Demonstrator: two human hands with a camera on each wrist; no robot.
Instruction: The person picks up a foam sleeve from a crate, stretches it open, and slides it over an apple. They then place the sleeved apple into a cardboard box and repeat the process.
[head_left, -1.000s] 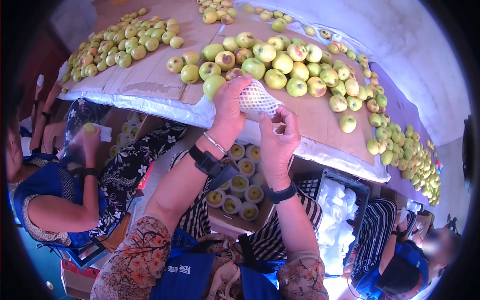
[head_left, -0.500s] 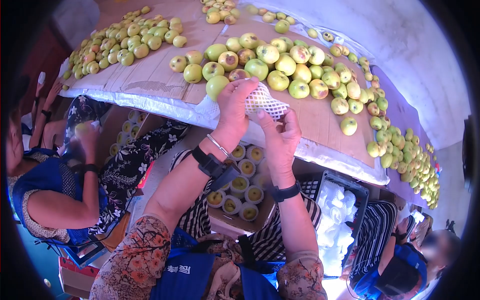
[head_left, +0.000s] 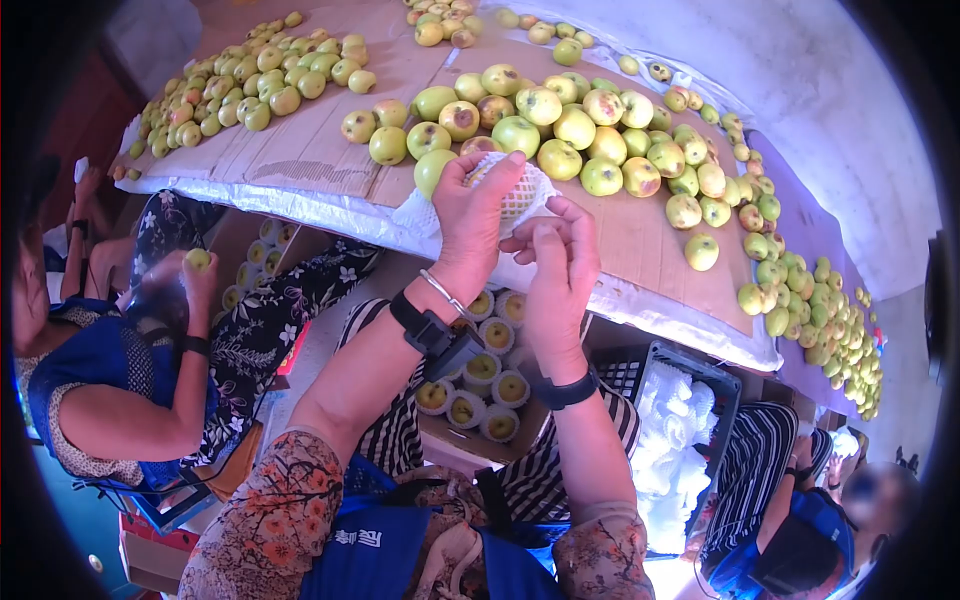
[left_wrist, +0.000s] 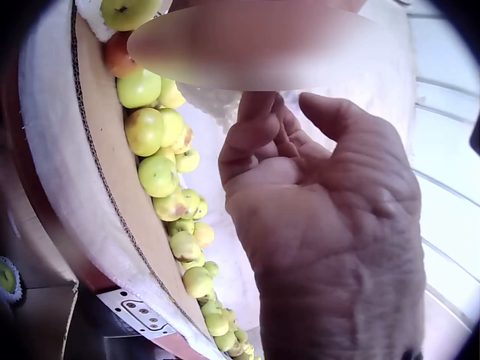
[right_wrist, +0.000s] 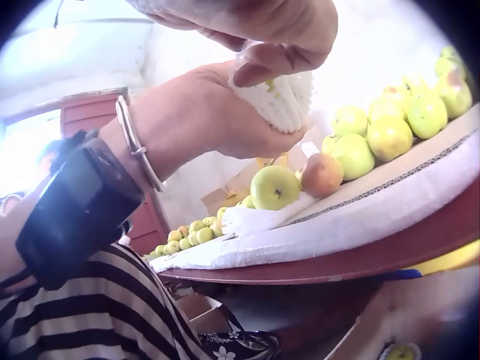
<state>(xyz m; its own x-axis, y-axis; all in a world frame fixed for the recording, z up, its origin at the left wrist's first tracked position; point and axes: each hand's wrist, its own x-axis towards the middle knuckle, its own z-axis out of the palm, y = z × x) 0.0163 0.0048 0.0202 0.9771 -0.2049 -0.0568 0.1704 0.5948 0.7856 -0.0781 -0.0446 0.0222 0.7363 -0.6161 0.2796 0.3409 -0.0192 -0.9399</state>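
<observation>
My left hand [head_left: 467,222] grips an apple in a white foam net sleeve [head_left: 524,192] above the table's front edge. Through the mesh some yellow-green skin shows, and the left fingers hide part of the fruit. Just beside it is my right hand [head_left: 562,262], its fingers loosely bent near the sleeve's edge. In the left wrist view the right hand's thumb [left_wrist: 326,112] stands apart from its fingers. The right wrist view has the sleeve [right_wrist: 279,105] between both hands, right fingertips against it. A bare green apple [head_left: 432,172] sits behind the left hand.
Loose apples [head_left: 575,128] cover much of the cardboard-topped table [head_left: 330,150]. Below, a carton holds sleeved apples [head_left: 483,368], beside a dark crate [head_left: 735,400] of white foam sleeves [head_left: 665,450]. Other people [head_left: 120,400] sit close at left and right.
My right fingers have come off the sleeve's stretched edge and bent inward. The left thumb now lies across the sleeve, which has drawn closer about the apple.
</observation>
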